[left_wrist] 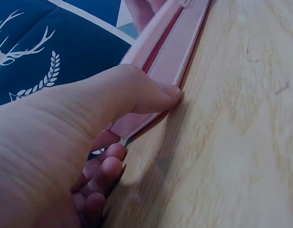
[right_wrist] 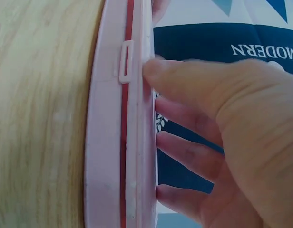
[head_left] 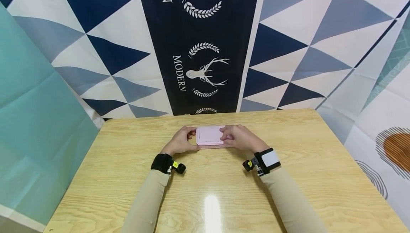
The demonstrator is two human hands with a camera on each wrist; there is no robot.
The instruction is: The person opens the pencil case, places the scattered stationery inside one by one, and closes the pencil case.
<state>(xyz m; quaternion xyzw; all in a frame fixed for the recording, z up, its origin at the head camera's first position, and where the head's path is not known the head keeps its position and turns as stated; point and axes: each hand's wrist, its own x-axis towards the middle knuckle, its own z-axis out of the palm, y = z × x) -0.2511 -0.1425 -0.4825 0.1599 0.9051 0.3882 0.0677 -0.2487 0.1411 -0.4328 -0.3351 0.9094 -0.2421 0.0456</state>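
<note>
A flat pink case [head_left: 209, 135] with rounded corners lies on the wooden table. A small clasp [right_wrist: 126, 61] sits on its near side, and a thin red line shows between lid and base. My left hand [head_left: 182, 140] grips the case's left end, with its thumb [left_wrist: 156, 97] along the near side and the index finger behind the end. The other left fingers curl loosely beside the table surface. My right hand [head_left: 239, 137] rests its fingertips on top of the lid toward the right, with the thumb [right_wrist: 180, 76] just above the clasp.
The wooden table [head_left: 198, 183] runs toward me and to both sides. Behind its far edge hangs a patterned cloth [head_left: 205, 47] with deer heads and triangles. A teal sheet [head_left: 38, 126] hangs at the left. Each wrist wears a black strap with a small camera.
</note>
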